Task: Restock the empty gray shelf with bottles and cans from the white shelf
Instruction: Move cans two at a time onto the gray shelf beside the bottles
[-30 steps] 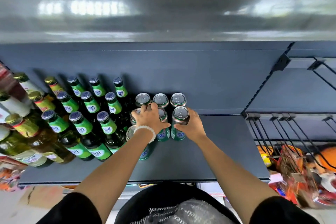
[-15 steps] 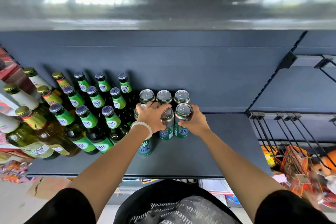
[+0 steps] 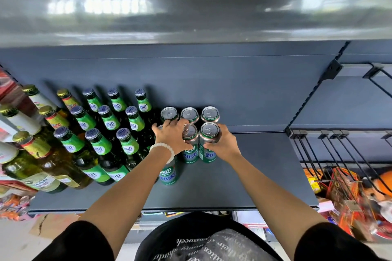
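Note:
On the gray shelf (image 3: 265,171) stand several green beer cans in rows. My right hand (image 3: 226,144) grips the rightmost can of the second row (image 3: 209,140) by its side. My left hand (image 3: 171,136), with a white bead bracelet, curls over a can (image 3: 158,128) mostly hidden under it, its thumb touching the middle can (image 3: 190,140). Three cans (image 3: 189,114) line the back wall. One more can (image 3: 168,174) stands nearer the front, under my left wrist. Several green-labelled bottles (image 3: 99,144) fill the shelf's left part.
Yellow-capped bottles (image 3: 31,148) crowd the far left. A bare stretch of shelf lies right of the cans. Black wire hooks (image 3: 331,154) and orange packets (image 3: 350,193) hang at the right. A glossy shelf underside (image 3: 191,6) spans above.
Both hands stay on the second-row cans, which have slid back close to the rear row. The camera has shifted slightly.

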